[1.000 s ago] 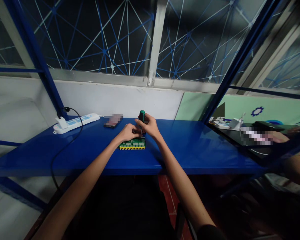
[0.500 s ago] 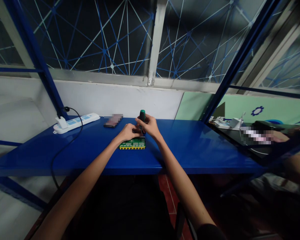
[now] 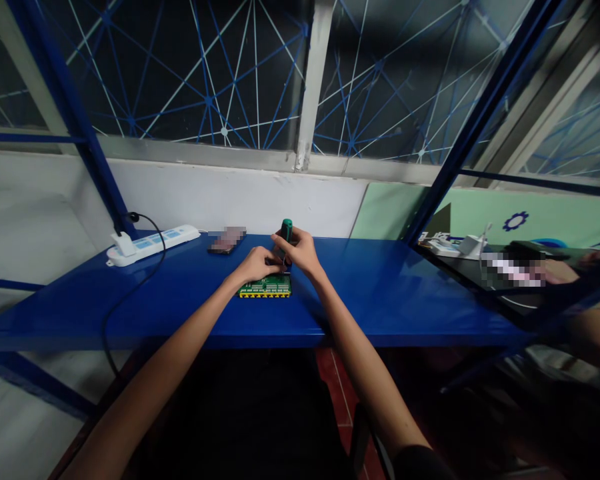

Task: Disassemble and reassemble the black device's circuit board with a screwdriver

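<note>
A green circuit board [image 3: 265,287] with a yellow front edge lies flat on the blue table [image 3: 380,293]. My right hand [image 3: 297,252] is closed round a screwdriver with a green and black handle [image 3: 285,231], held upright over the board's far right corner. My left hand [image 3: 257,263] rests on the board's far edge, fingers curled and pinched beside the screwdriver's shaft. The tip of the tool is hidden behind my fingers.
A white power strip [image 3: 150,244] with a plugged black cable [image 3: 130,293] sits at the table's far left. A small dark object [image 3: 225,242] lies behind the board. Blue frame posts [image 3: 467,140] rise at both sides. Another person's arm [image 3: 587,330] shows at the right.
The view has barely shifted. My right hand has turned slightly on the screwdriver handle; both hands stay over the board.
</note>
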The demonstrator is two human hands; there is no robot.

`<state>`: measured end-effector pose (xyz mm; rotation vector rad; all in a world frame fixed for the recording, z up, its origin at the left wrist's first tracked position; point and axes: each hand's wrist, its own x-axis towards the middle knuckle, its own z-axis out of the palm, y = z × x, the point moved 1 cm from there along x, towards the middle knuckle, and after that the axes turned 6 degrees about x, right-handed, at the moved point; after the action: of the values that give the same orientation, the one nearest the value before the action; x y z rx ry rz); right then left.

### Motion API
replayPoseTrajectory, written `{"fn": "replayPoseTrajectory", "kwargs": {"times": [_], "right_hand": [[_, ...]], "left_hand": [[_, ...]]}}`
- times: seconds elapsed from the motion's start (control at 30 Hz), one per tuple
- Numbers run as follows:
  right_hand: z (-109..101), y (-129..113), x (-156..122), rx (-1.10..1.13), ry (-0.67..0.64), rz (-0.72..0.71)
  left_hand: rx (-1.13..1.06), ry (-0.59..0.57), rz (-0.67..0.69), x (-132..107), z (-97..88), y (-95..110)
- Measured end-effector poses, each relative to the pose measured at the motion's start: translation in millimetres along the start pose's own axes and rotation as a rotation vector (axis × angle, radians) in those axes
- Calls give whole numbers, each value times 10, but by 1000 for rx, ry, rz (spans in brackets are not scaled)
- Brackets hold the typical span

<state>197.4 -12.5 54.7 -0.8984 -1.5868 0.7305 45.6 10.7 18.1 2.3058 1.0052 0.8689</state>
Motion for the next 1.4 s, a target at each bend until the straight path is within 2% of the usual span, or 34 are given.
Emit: {"fn": "replayPoseTrajectory", "kwargs": {"times": [0.23, 0.63, 0.87, 1.23, 1.4], "right_hand": [[-2, 44, 20, -51, 34, -30], [-11, 9, 12, -61, 30, -25], [-12, -20, 8, -45, 34, -28], [-7, 3, 5, -5, 3, -8], [0, -2, 5, 7, 10, -10]], "left_hand": [[-17, -42, 67, -14, -6, 54], [5, 5, 13, -8, -1, 22], [-13, -43, 77, -10, -10, 44], [9, 7, 17, -1, -11, -4], [-5, -37, 78, -6, -26, 34]]}}
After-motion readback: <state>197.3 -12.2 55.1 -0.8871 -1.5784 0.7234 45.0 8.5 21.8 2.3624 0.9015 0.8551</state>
